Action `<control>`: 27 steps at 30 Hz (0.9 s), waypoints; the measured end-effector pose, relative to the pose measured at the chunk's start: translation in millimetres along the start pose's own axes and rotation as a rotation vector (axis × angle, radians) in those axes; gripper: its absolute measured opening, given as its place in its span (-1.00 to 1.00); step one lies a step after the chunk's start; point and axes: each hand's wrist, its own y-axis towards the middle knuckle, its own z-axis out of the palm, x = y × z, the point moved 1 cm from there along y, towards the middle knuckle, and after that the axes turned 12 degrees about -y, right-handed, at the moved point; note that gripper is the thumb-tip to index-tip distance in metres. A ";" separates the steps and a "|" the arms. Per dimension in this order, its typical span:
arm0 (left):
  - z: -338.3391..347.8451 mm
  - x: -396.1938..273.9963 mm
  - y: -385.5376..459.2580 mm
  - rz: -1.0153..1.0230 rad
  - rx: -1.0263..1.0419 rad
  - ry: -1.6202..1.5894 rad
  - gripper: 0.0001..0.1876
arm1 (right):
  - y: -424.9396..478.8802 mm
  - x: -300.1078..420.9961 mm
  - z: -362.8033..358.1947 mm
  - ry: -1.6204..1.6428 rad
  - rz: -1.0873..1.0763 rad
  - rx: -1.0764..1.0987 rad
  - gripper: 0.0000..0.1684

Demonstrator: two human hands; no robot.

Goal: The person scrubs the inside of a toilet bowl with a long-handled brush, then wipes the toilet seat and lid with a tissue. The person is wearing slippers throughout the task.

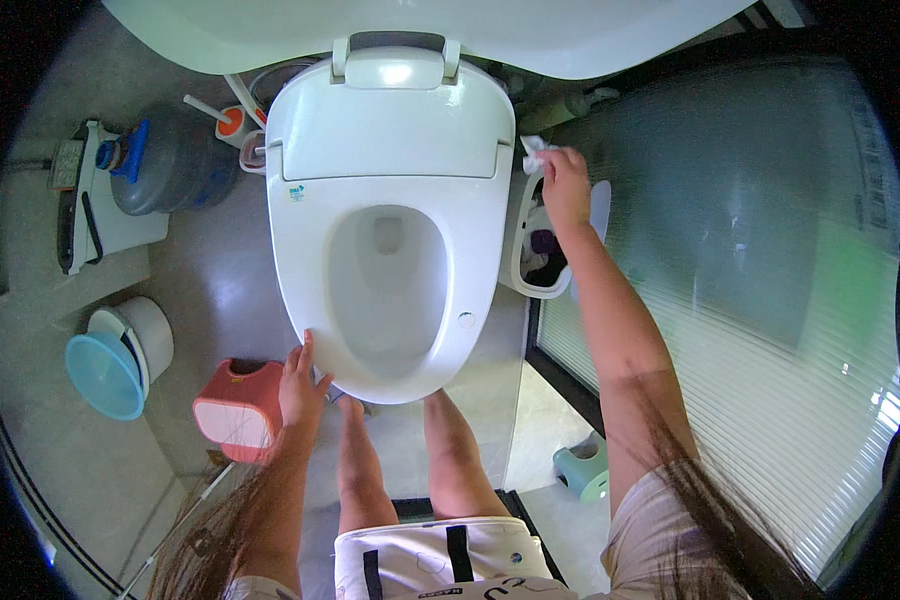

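A white toilet [390, 191] stands before me with its lid raised and its bowl in plain sight. My right hand [565, 184] pinches a crumpled white tissue [532, 154] beside the toilet's right rear edge. Just under that hand is a white bin [521, 281] with its lid swung out, holding dark and pale items. At the toilet's front left edge, my left hand [302, 381] has its fingers apart and holds nothing; the fingertips are at the rim, and whether they press on it cannot be told.
Left of the toilet are a pink step stool [236, 412], a large water bottle [172, 165], a toilet brush [232, 124] and a light-blue basin [105, 375] against a white bucket [154, 330]. A frosted glass partition [720, 247] borders the right. A green stool [589, 469] is lower right.
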 end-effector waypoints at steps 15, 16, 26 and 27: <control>1.1 4.8 -4.4 -0.076 -0.078 -0.119 -0.02 | 13.3 29.9 19.0 0.239 -0.026 -0.058 -0.87; 0.7 2.2 -2.5 -0.057 -0.046 -0.174 -0.02 | 8.3 33.2 22.3 0.211 -0.047 -0.064 -0.86; 35.6 56.1 -0.9 -0.410 -0.401 -1.118 -0.33 | -112.2 41.3 -30.5 0.158 -0.009 0.439 -0.83; 34.5 59.3 1.3 -0.547 -0.492 -1.303 -0.39 | -126.7 35.8 -45.6 0.226 0.082 0.407 -0.83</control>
